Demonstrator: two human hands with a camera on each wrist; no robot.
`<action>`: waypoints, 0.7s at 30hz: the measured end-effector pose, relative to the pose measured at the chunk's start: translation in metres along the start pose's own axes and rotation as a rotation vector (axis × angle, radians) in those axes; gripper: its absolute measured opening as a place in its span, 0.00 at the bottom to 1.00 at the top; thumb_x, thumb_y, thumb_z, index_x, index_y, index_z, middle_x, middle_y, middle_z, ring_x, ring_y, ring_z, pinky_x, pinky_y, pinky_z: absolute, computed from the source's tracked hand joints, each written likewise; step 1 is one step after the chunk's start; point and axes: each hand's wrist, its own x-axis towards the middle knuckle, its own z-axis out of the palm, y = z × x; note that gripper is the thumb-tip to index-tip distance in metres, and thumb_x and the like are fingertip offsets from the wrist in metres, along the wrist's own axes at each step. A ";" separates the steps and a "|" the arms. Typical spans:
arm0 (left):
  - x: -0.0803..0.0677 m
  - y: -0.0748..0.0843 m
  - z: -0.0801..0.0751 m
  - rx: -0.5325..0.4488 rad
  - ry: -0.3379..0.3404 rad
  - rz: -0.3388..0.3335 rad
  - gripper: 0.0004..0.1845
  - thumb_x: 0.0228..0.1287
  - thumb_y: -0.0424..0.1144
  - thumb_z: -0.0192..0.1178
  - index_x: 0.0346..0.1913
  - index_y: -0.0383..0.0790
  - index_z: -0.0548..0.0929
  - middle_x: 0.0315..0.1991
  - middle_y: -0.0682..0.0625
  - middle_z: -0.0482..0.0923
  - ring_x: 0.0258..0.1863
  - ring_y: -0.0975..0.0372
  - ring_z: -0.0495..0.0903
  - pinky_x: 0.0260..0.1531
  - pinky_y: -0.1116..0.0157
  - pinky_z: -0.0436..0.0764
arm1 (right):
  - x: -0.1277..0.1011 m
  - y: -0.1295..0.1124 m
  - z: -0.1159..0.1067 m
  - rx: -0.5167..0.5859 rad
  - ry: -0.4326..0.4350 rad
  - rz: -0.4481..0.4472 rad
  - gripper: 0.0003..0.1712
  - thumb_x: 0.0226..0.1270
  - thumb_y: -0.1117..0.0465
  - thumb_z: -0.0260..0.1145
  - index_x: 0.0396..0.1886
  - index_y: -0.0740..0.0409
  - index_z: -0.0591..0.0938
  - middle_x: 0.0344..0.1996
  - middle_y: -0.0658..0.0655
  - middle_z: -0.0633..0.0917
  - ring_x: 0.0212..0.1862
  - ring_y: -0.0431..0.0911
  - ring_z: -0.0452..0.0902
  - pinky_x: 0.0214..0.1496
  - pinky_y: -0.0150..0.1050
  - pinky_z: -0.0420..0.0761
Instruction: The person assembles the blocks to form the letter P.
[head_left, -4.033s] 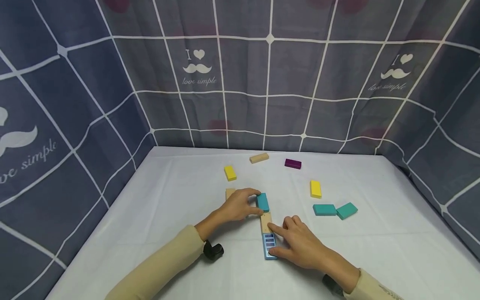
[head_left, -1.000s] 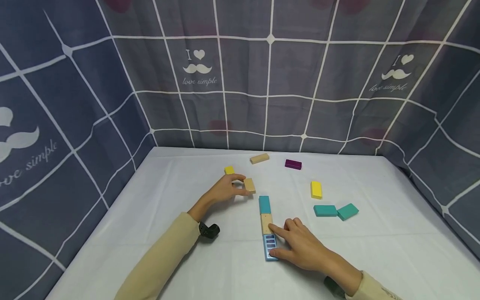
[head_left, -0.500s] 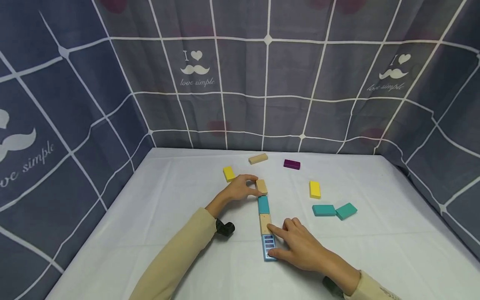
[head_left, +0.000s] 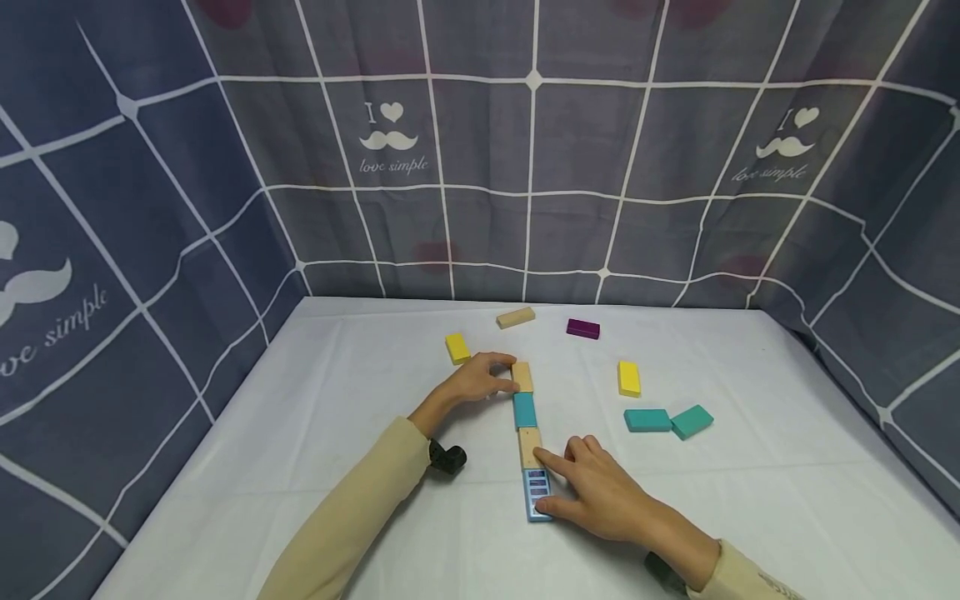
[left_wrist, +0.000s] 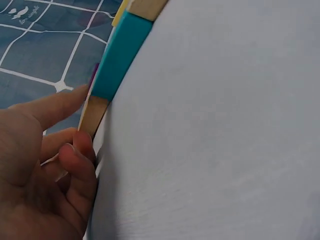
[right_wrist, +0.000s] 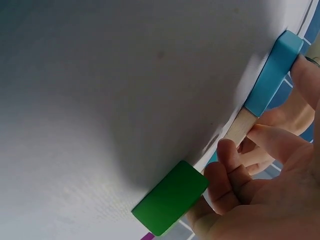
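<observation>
A row of flat blocks runs away from me on the white table [head_left: 750, 517]: a blue patterned block [head_left: 537, 492] nearest, then a tan block [head_left: 528, 442], a teal block [head_left: 524, 410], and a second tan block [head_left: 522, 377] at the far end. My left hand [head_left: 504, 375] pinches that far tan block from its left side. The left wrist view shows the left hand [left_wrist: 70, 120] on the tan block [left_wrist: 93, 116], with the teal block [left_wrist: 120, 55] beyond it. My right hand [head_left: 551, 479] rests beside the row, index finger on the near tan block, thumb at the blue block [right_wrist: 272, 72].
Loose blocks lie further out: a yellow one [head_left: 457, 347] at the left, a tan one [head_left: 516, 317] and a purple one [head_left: 582, 328] at the back, another yellow [head_left: 628, 377] and two teal ones [head_left: 647, 420] at the right. Grey checked curtains wall the table.
My left hand carried the tan block rightwards from beside the yellow block and set it at the far end of the row, against the teal block. The right hand stayed put.
</observation>
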 end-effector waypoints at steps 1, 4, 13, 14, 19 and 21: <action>0.000 0.000 0.000 0.001 0.001 0.004 0.29 0.64 0.41 0.67 0.67 0.36 0.75 0.66 0.43 0.72 0.68 0.52 0.66 0.65 0.54 0.67 | 0.000 0.000 0.000 0.001 0.001 0.000 0.43 0.61 0.30 0.63 0.68 0.50 0.76 0.35 0.45 0.68 0.38 0.42 0.59 0.36 0.36 0.63; 0.000 0.001 0.002 0.006 -0.001 0.010 0.28 0.66 0.39 0.65 0.67 0.35 0.74 0.66 0.42 0.71 0.64 0.54 0.68 0.59 0.57 0.72 | -0.001 0.001 0.002 -0.004 0.001 0.004 0.42 0.61 0.30 0.64 0.68 0.49 0.76 0.35 0.45 0.68 0.38 0.42 0.59 0.37 0.35 0.63; -0.001 -0.001 0.000 -0.033 -0.001 -0.012 0.28 0.67 0.37 0.64 0.68 0.34 0.73 0.67 0.40 0.69 0.45 0.54 0.79 0.29 0.67 0.79 | -0.002 0.004 0.003 0.000 0.007 -0.006 0.41 0.62 0.31 0.63 0.69 0.49 0.76 0.35 0.44 0.68 0.38 0.41 0.58 0.37 0.35 0.63; -0.001 -0.001 0.000 -0.031 -0.002 -0.012 0.28 0.66 0.37 0.65 0.67 0.35 0.73 0.68 0.41 0.69 0.51 0.54 0.78 0.34 0.66 0.80 | -0.003 0.004 0.002 0.001 0.008 -0.008 0.42 0.62 0.31 0.63 0.69 0.49 0.75 0.35 0.44 0.68 0.38 0.41 0.58 0.37 0.35 0.63; -0.001 -0.002 0.002 -0.021 0.007 0.009 0.28 0.66 0.38 0.65 0.67 0.33 0.74 0.68 0.40 0.68 0.67 0.51 0.66 0.55 0.58 0.76 | -0.003 0.004 0.002 -0.003 0.012 -0.020 0.42 0.62 0.30 0.62 0.69 0.48 0.75 0.35 0.44 0.68 0.38 0.41 0.58 0.37 0.35 0.63; -0.001 -0.003 0.003 -0.010 0.019 0.019 0.28 0.66 0.38 0.66 0.66 0.33 0.74 0.68 0.40 0.69 0.68 0.51 0.65 0.59 0.57 0.73 | -0.003 0.004 0.002 -0.011 0.006 -0.014 0.42 0.62 0.30 0.62 0.69 0.48 0.75 0.35 0.44 0.68 0.38 0.41 0.58 0.37 0.35 0.63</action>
